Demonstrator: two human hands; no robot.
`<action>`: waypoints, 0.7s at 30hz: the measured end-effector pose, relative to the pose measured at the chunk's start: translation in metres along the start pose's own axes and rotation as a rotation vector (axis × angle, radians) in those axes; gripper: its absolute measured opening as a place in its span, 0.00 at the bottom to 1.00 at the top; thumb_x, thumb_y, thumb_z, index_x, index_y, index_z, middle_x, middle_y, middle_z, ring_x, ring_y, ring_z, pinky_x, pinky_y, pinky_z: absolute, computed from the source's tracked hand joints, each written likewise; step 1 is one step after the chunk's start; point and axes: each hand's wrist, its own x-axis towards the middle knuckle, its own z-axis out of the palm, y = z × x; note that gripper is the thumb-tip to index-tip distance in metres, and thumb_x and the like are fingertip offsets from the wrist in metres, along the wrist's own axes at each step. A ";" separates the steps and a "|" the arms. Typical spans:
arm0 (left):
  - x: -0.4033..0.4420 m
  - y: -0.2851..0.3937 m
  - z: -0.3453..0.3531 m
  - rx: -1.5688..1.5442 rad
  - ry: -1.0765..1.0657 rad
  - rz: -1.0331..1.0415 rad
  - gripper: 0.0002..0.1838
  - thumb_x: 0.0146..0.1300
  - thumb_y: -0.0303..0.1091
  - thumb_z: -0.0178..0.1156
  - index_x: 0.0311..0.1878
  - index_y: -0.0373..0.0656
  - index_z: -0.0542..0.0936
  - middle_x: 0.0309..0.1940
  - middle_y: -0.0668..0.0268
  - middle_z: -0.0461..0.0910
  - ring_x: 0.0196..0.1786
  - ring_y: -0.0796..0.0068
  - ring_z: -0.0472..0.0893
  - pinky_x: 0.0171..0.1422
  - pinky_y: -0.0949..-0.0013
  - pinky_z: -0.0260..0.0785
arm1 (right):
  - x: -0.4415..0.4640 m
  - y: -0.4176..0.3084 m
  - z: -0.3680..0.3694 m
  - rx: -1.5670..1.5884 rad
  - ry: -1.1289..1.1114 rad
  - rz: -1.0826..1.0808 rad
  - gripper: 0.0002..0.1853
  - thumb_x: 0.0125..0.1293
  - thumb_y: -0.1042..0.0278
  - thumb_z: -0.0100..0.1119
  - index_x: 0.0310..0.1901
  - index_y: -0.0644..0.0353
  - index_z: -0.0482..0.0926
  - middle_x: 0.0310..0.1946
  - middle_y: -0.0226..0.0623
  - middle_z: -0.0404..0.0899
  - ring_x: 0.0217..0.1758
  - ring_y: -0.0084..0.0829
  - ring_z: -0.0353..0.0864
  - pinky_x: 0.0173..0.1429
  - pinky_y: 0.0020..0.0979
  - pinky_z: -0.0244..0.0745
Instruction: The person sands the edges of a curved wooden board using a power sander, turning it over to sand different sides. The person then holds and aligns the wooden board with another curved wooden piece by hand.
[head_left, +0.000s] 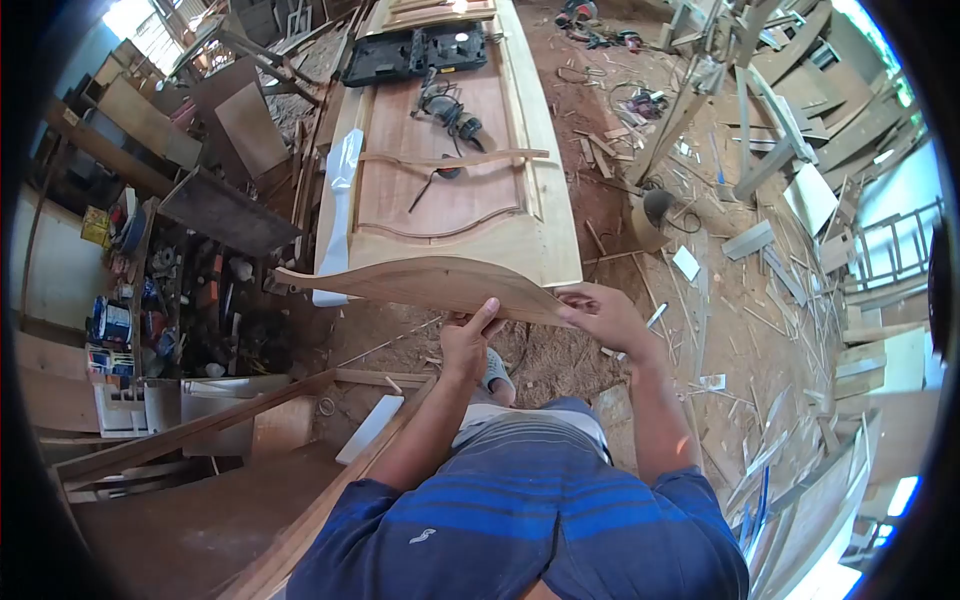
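A curved wooden board [430, 284] with a wavy upper edge is held up in front of the near end of a wooden door panel [545, 235]. My left hand [470, 338] grips its lower edge near the middle, thumb on the near face. Around the board's right end is my right hand [605, 318], fingers closed on it. Beyond, a thin wavy wood strip [490, 159] lies across the panel. A power tool [452, 115] with a dark cord rests farther up the panel, below an open black case [415, 55].
A white strip [341, 200] lies along the panel's left edge. Wood scraps [750, 240] and offcuts litter the floor at the right. Shelves with cans [112, 320] stand at the left. A wooden frame [300, 392] is at the lower left.
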 end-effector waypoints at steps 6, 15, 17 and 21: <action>0.046 0.040 -0.022 -0.053 0.124 0.012 0.18 0.71 0.24 0.73 0.62 0.40 0.82 0.54 0.63 0.86 0.56 0.67 0.88 0.62 0.60 0.88 | 0.104 -0.004 0.040 0.155 -0.214 0.055 0.21 0.73 0.59 0.73 0.60 0.63 0.89 0.47 0.43 0.93 0.49 0.30 0.91 0.58 0.34 0.84; 0.070 0.070 -0.035 -0.027 0.400 0.169 0.18 0.71 0.22 0.72 0.62 0.39 0.82 0.53 0.61 0.87 0.54 0.66 0.89 0.61 0.59 0.88 | 0.350 0.099 0.050 -0.269 0.009 -0.099 0.21 0.69 0.59 0.70 0.59 0.61 0.89 0.51 0.51 0.92 0.53 0.47 0.92 0.62 0.43 0.85; 0.075 0.081 -0.027 -0.012 0.455 0.224 0.18 0.71 0.22 0.72 0.61 0.38 0.82 0.53 0.61 0.87 0.55 0.66 0.89 0.61 0.59 0.88 | 0.412 0.120 0.058 -0.410 0.163 -0.315 0.18 0.66 0.65 0.67 0.56 0.57 0.89 0.60 0.51 0.87 0.68 0.52 0.82 0.77 0.47 0.74; 0.082 0.095 -0.007 0.025 0.511 0.234 0.17 0.71 0.24 0.73 0.61 0.37 0.83 0.54 0.60 0.88 0.55 0.66 0.89 0.61 0.59 0.88 | 0.493 0.117 0.064 -0.747 0.057 -0.302 0.26 0.68 0.67 0.65 0.68 0.56 0.79 0.65 0.47 0.82 0.72 0.53 0.78 0.78 0.51 0.71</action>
